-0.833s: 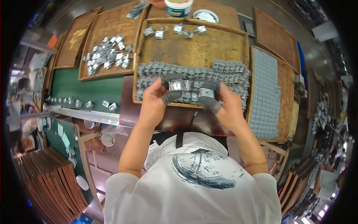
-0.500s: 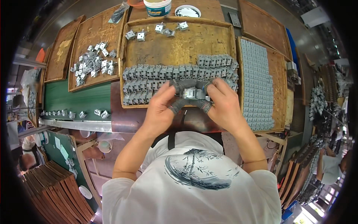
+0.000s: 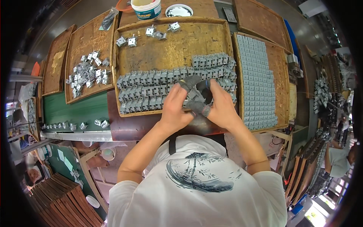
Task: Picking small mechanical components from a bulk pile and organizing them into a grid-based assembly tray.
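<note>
The left hand [image 3: 176, 108] and right hand [image 3: 224, 107] together pinch a grey part [image 3: 194, 95]. Two-handed handling seems underway; the next move likely needs steady grip.

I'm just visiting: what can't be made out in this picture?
In the head view:
Grey part between the left hand and right hand: full shape, covered by fingers.
Rows of parts: some, hidden behind the hands.
White bucket: top, cut off by the upper edge.
Co-worker at far right: details, too small near the dark rim.
</note>
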Tool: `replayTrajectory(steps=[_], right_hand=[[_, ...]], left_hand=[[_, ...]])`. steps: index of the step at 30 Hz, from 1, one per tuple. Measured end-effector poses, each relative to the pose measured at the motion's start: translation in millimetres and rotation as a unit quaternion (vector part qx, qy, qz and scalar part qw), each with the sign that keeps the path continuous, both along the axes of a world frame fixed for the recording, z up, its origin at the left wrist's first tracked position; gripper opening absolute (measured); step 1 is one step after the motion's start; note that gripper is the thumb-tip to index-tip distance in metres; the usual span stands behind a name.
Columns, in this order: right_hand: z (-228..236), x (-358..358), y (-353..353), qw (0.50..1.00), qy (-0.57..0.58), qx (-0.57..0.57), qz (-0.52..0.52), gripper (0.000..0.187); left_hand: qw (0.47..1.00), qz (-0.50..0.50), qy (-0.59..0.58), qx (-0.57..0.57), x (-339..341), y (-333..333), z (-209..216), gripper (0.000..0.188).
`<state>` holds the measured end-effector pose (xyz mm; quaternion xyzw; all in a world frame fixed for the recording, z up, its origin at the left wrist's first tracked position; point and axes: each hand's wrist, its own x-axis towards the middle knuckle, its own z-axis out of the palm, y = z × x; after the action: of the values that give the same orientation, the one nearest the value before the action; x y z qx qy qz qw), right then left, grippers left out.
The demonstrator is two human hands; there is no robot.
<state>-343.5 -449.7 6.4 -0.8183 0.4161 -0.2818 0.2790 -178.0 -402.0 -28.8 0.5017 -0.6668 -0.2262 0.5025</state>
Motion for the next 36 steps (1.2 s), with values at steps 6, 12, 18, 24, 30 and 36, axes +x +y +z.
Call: replayTrajectory(steps=[6,12,18,24,30,36], right_hand=[[-11,-16,-8,0.963,0.006,0.264,0.060,0.040],[-28,-16,-26,0.974,0.031,0.224,0.003,0.038],[-23,-73,-70,0.971,-0.001,0.130,-0.201,0.024],[-100,-263,-168,0.876,0.045,-0.049,-0.478,0.025],[-132,-334,-207,0.799,0.208,0.256,-0.503,0.052],[-143,-331,-215,0.839,-0.029,0.297,-0.455,0.036]], left_hand=[[0.998,-0.034,-0.045,-0.035,-4,-8,-3,0.058],[0.994,-0.099,-0.035,0.016,1,-43,-2,0.060],[0.970,0.002,-0.030,0.241,44,-108,-18,0.057],[0.948,-0.016,0.009,0.317,68,-151,-63,0.050],[0.876,-0.126,0.017,0.466,42,-166,-33,0.047],[0.924,-0.033,-0.033,0.379,62,-156,-19,0.052]])
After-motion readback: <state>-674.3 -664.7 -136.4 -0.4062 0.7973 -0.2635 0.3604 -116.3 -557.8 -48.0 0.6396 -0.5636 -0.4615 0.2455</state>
